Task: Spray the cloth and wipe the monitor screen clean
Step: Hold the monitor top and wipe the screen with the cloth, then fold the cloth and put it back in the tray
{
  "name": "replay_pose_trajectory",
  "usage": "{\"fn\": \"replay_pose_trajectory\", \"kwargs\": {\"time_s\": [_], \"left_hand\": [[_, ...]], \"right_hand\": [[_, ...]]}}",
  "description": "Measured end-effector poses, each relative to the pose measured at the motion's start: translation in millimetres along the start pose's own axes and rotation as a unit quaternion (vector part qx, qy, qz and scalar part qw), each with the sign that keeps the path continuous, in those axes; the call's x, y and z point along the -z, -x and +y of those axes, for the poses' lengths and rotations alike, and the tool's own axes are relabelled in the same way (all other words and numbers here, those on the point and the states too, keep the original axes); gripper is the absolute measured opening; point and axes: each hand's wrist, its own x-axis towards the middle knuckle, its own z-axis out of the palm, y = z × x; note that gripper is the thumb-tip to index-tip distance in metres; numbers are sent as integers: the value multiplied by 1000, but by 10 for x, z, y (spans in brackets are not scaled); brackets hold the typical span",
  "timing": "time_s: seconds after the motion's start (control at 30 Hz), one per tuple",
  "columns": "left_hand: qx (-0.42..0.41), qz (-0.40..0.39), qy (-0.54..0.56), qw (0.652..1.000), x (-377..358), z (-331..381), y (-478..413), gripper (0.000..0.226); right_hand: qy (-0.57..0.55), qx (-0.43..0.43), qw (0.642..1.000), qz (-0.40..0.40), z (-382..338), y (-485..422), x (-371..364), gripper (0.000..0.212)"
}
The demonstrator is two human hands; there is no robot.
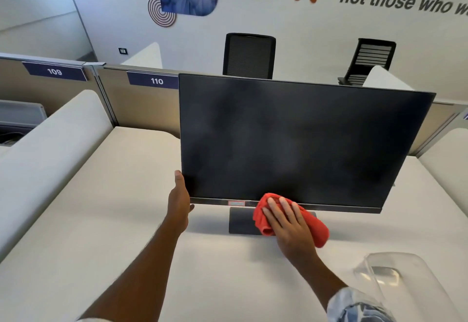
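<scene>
A black monitor (pixel 298 139) stands on a white desk (pixel 101 220), its dark screen showing faint smears. My left hand (pixel 179 200) grips the monitor's lower left corner, thumb under the bottom edge. My right hand (pixel 288 225) presses a red cloth (pixel 317 228) flat against the bottom bezel near the middle, over the stand (pixel 240 223). No spray bottle is in view.
A clear plastic container (pixel 397 276) lies on the desk at the lower right. Beige partition panels marked 109 (pixel 54 71) and 110 (pixel 156 81) stand behind the desk. Two black office chairs (pixel 249 55) sit beyond, and a white side divider (pixel 50 149) borders the left.
</scene>
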Motion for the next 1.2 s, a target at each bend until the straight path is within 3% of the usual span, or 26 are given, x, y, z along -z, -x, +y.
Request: {"fn": "replay_pose_trajectory", "kwargs": {"time_s": [0.2, 0.3, 0.43, 0.5, 0.6, 0.7, 0.8, 0.93, 1.1, 1.13, 1.2], "left_hand": [[0, -1, 15, 1000, -1, -11, 11, 67], [1, -5, 30, 1000, -12, -5, 44, 66], [-10, -16, 45, 999, -13, -74, 90, 69], [-9, -19, 66, 998, -29, -159, 144, 74], [2, -3, 92, 996, -129, -333, 315, 84], [44, 4, 105, 993, -320, -522, 503, 89], [70, -77, -23, 994, -541, -631, 703, 71], [53, -189, -151, 969, -870, -606, 858, 49], [21, -339, -140, 930, -1252, -420, 1077, 48], [6, -353, -139, 925, -1308, -410, 1104, 50], [-5, -346, -141, 928, -1379, -411, 1136, 50]], "right_hand": [[-4, -227, 974, 6, -10, 182, 42, 63], [-53, -280, 959, -6, -87, 151, 87, 73], [-144, -304, 938, 83, -158, 28, 201, 46], [-261, -362, 882, 154, -192, -79, 336, 39], [-399, -480, 754, 206, -181, -262, 591, 26], [-469, -582, 640, 177, -66, -361, 726, 19], [-571, -623, 517, 137, 81, -350, 845, 19], [-629, -609, 478, 65, 217, -230, 930, 23], [-671, -620, 407, -18, 227, -84, 986, 31], [-679, -614, 400, -29, 229, -45, 994, 34], [-698, -575, 425, -48, 270, 37, 1027, 37]]}}
